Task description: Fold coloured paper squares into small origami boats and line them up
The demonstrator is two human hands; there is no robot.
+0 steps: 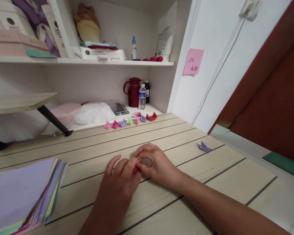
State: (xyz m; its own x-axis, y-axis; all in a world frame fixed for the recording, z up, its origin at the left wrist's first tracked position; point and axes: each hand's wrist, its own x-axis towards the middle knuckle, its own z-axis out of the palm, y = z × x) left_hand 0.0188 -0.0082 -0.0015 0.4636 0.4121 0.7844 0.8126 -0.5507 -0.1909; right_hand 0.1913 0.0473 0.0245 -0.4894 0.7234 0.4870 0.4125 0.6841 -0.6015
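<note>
Over the middle of the striped wooden table, my left hand (121, 174) and my right hand (156, 163) meet with their fingertips together. Between them is a small red folded paper (135, 169), mostly hidden by the fingers. The left thumb and index finger pinch it, while its other fingers are bent. My right thumb and fingers close on its other side, making a ring shape. Farther back stands a row of small folded paper boats, among them a pink one (107, 125), a green one (129, 121) and a red one (152, 117).
A stack of coloured paper sheets (22, 192) lies at the left. One purple paper boat (205, 147) sits near the table's right edge. Behind the table, a red jug (133, 93) and a water bottle (142, 97) stand under a shelf (88, 62). A black-legged stand (54, 119) is at left.
</note>
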